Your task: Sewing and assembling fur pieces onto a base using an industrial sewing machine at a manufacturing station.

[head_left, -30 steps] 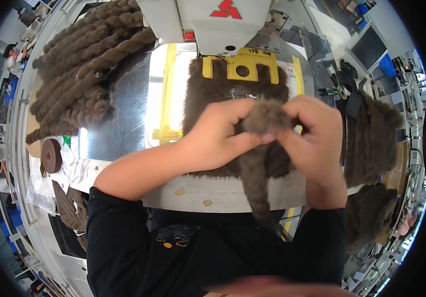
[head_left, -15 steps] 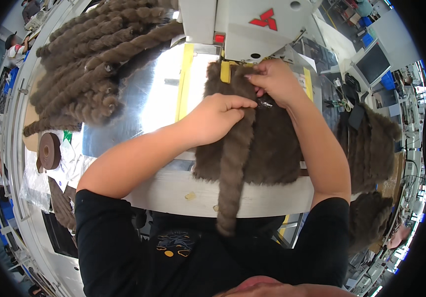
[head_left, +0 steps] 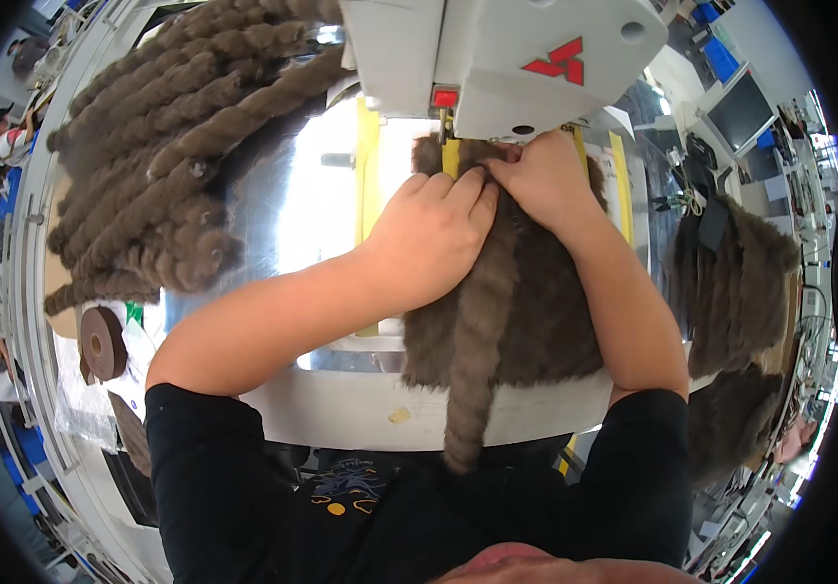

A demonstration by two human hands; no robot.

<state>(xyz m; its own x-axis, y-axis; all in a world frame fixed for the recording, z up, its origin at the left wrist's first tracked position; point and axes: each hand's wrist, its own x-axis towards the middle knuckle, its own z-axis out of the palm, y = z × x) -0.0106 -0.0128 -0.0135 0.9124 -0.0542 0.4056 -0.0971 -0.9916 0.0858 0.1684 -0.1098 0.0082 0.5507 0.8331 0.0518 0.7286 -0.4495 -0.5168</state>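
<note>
The brown fur strip (head_left: 484, 321) lay with its long axis pointing toward you, leaning slightly left at its loose end, over the fur panel (head_left: 560, 336) and just past the near edge of the worktop (head_left: 331, 414). Its upper part ran away from you beneath your hands. Your left hand (head_left: 438, 229), nearer to the loose length, lay to its left with fingers bent over it; whether they gripped or only pressed, I could not tell. Your right hand (head_left: 543, 180) came in from the right, close under the machine head (head_left: 575, 92) and near the yellow plate (head_left: 451, 158), thumb and finger close together at the upper fur; their hold was too hidden to tell.
</note>
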